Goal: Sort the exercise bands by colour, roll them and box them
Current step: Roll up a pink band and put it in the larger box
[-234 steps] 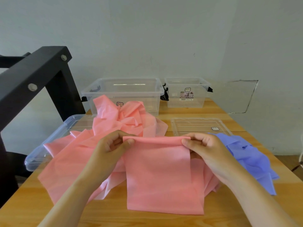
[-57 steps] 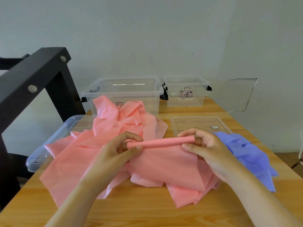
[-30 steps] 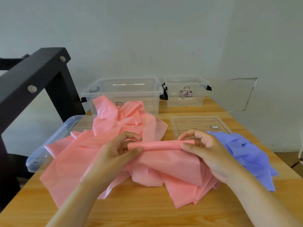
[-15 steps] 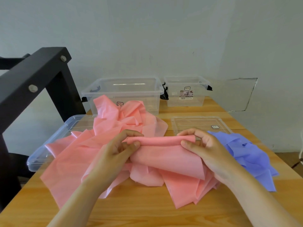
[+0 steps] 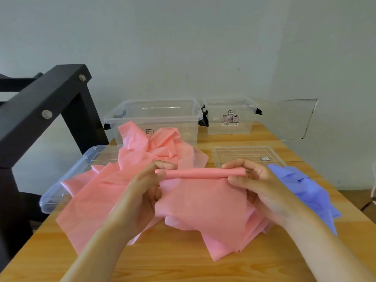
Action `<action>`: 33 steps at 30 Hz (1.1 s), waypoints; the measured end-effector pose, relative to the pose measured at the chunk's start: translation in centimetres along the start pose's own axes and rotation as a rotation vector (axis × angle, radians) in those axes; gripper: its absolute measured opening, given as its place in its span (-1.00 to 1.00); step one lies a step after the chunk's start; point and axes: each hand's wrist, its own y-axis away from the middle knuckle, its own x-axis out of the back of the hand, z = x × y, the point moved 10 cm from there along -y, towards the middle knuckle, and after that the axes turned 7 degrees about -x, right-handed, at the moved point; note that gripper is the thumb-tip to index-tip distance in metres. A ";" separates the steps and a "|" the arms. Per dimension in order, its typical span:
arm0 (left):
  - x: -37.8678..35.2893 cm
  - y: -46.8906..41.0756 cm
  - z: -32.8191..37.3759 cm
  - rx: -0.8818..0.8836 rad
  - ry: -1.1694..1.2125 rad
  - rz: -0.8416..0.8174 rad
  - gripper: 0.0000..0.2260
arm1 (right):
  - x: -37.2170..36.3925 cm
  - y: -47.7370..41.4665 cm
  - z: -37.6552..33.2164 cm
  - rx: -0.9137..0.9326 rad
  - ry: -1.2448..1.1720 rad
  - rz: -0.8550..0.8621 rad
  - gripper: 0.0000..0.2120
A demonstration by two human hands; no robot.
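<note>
A pink exercise band [image 5: 203, 202] is partly rolled: its top edge forms a tight roll [image 5: 200, 173] held level above the table. My left hand [image 5: 146, 192] pinches the roll's left end and my right hand [image 5: 258, 186] pinches its right end. The loose tail hangs down onto a heap of pink bands [image 5: 142, 159]. A pile of blue bands [image 5: 305, 190] lies at the right, partly behind my right hand. Two clear boxes stand at the back, a large one [image 5: 154, 117] and a small one [image 5: 232, 117]; both look empty.
Two clear lids lie flat on the wooden table [image 5: 183, 265]: one [image 5: 67, 180] at the left edge under the pink heap, one [image 5: 246, 155] behind my right hand. A black frame [image 5: 40, 110] rises at the left. The wall stands close behind the boxes.
The roll has grown and tightened as my fingers turned it, taking up more of the band's tail. Both hands stay at its ends, now slightly higher.
</note>
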 end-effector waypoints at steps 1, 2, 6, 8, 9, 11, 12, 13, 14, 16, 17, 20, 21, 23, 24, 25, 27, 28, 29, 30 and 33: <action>0.2 0.0 0.0 -0.002 -0.054 0.039 -0.61 | 0.3 0.0 0.2 -0.004 0.032 0.016 -0.85; 0.6 0.1 0.0 -0.015 -0.193 0.072 -0.68 | 0.4 0.0 0.2 -0.008 0.084 0.046 -0.87; 1.5 -0.1 -0.3 -0.066 -0.587 0.158 -0.89 | 1.1 -0.2 1.4 -0.038 0.324 0.129 -0.85; 1.9 -0.3 -0.4 -0.057 -0.618 0.147 -0.82 | 1.5 -0.3 1.7 -0.054 0.339 0.137 -0.80; 2.1 -0.5 -0.4 -0.056 -0.642 0.142 -0.81 | 1.7 -0.4 1.7 -0.051 0.341 0.142 -0.80; 2.1 -0.5 -0.5 -0.057 -0.644 0.104 -0.83 | 2.0 -0.5 1.6 -0.040 0.339 0.162 -0.82; 2.0 -0.5 -0.5 -0.064 -0.644 0.085 -0.81 | 2.0 -0.5 1.6 -0.036 0.330 0.167 -0.84; 1.8 -0.6 -0.6 -0.066 -0.645 0.071 -0.77 | 2.0 -0.6 1.7 -0.038 0.309 0.164 -0.86; 1.7 -0.6 -0.7 -0.066 -0.636 0.058 -0.76 | 1.9 -0.6 1.7 -0.043 0.271 0.156 -0.88; 1.5 -0.6 -0.6 -0.069 -0.592 0.050 -0.79 | 1.7 -0.7 1.9 -0.057 0.215 0.138 -0.90; 1.5 -0.6 -0.6 -0.070 -0.574 0.054 -0.77 | 1.7 -0.7 2.0 -0.063 0.201 0.133 -0.91; 1.4 -0.7 -0.4 -0.085 -0.551 0.055 -0.75 | 1.8 -0.8 2.3 -0.094 0.137 0.131 -0.91; 1.4 -0.6 -0.2 -0.097 -0.531 0.065 -0.81 | 1.8 -0.8 2.5 -0.106 0.116 0.131 -0.91; 1.4 -0.7 -0.1 -0.117 -0.521 0.078 -0.90 | 1.7 -0.8 2.8 -0.134 0.074 0.118 -0.93; 1.4 -0.6 0.0 -0.122 -0.522 0.084 -0.91 | 1.4 -0.8 2.9 -0.142 0.058 0.102 -0.92; 1.5 -0.6 -0.1 -0.124 -0.514 0.089 -0.91 | 1.3 -0.9 2.9 -0.142 0.047 0.083 -0.87; 1.4 -0.6 -0.1 -0.121 -0.488 0.096 -0.90 | 1.2 -0.9 2.8 -0.139 0.036 0.073 -0.80; 1.3 -0.6 -0.2 -0.117 -0.485 0.096 -0.90 | 1.3 -0.9 2.8 -0.134 0.034 0.082 -0.80; 1.2 -0.6 -0.1 -0.115 -0.481 0.094 -0.92 | 1.4 -0.9 2.7 -0.126 0.036 0.092 -0.80; 1.1 -0.5 -0.2 -0.112 -0.465 0.091 -0.93 | 1.4 -0.9 2.6 -0.117 0.044 0.101 -0.81; 1.1 -0.4 -0.4 -0.082 -0.432 0.085 -0.87 | 1.7 -0.9 2.5 -0.088 0.080 0.138 -0.88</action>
